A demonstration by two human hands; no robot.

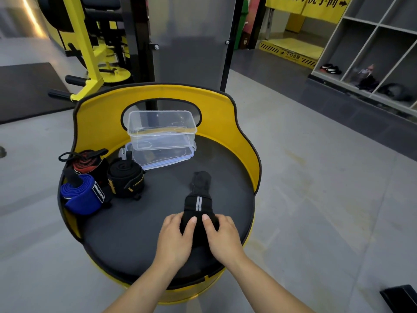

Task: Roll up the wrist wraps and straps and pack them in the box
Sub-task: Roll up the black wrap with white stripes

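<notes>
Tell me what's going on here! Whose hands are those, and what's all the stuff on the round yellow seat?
The camera sits on a person's head, looking down, so you see their own two hands. The left hand and right hand curl their fingers round a black strap, rolling it up on the seat. To the left lie three finished rolls: a blue roll, a black roll and a red-and-black roll. Behind them stands a clear plastic box with nothing inside yet, resting on its lid.
</notes>
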